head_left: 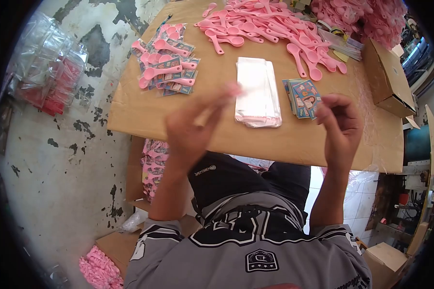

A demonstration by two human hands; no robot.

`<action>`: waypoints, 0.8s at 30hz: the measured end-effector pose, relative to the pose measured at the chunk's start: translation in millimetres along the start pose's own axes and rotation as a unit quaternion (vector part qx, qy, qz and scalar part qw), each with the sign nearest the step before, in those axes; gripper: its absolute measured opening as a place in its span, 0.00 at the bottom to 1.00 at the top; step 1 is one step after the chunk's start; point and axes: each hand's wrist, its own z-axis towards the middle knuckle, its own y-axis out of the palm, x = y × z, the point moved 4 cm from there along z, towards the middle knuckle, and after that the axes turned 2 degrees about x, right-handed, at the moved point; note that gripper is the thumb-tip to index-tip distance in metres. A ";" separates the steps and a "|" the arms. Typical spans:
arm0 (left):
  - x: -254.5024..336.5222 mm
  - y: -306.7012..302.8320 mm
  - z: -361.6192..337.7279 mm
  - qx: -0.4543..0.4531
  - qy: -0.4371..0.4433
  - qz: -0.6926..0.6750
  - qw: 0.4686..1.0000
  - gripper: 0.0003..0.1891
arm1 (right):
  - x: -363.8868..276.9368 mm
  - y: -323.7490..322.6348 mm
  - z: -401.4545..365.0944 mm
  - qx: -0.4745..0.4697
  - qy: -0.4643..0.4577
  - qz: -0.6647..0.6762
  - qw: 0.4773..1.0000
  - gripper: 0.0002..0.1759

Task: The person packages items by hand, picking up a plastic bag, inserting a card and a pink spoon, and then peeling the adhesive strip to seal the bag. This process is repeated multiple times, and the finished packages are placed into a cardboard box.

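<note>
My left hand [190, 130] is raised over the table's near side, its fingertips smeared by motion at the left edge of a stack of clear plastic bags [258, 91]. Whether those blurred fingers hold anything does not show. At the right edge of a small pile of blue printed cards [304, 98], my right hand [341, 125] has its thumb and fingers bent together. Its fingertips are by the top card; what they pinch, if anything, I cannot make out. To the left lie packed bags with pink spoons [164, 70] and cards.
A large heap of loose pink measuring spoons [260, 21] covers the back of the brown table [217, 135]. At the right edge stands a cardboard box [388, 79]. Plastic packaging [48, 62] lies at far left. Below the table, another box holds packed pink spoons [154, 166].
</note>
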 end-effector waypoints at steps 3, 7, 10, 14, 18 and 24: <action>-16.7 -42.0 33.3 0.084 0.075 0.153 0.982 0.23 | -3.1 -19.8 5.6 0.000 -0.014 -0.021 1.000 0.10; -90.8 -65.0 47.9 -0.080 -0.019 0.258 0.963 0.27 | -0.1 -35.7 4.2 -0.050 0.011 -0.148 0.988 0.09; -113.7 -67.3 34.5 -0.104 -0.155 0.159 0.969 0.27 | -1.0 -37.9 -1.2 -0.087 0.046 -0.240 0.966 0.12; -116.8 -85.6 20.3 -0.012 -0.087 0.166 0.982 0.24 | -9.4 -26.1 2.9 -0.148 0.022 -0.297 0.943 0.17; -151.0 -126.0 12.7 0.085 -0.169 0.186 0.964 0.24 | -22.2 13.1 24.8 -0.239 -0.033 -0.316 0.917 0.27; -283.9 -191.1 22.3 0.144 -0.310 0.247 0.906 0.40 | 7.5 124.7 67.2 -0.371 -0.086 -0.293 0.877 0.43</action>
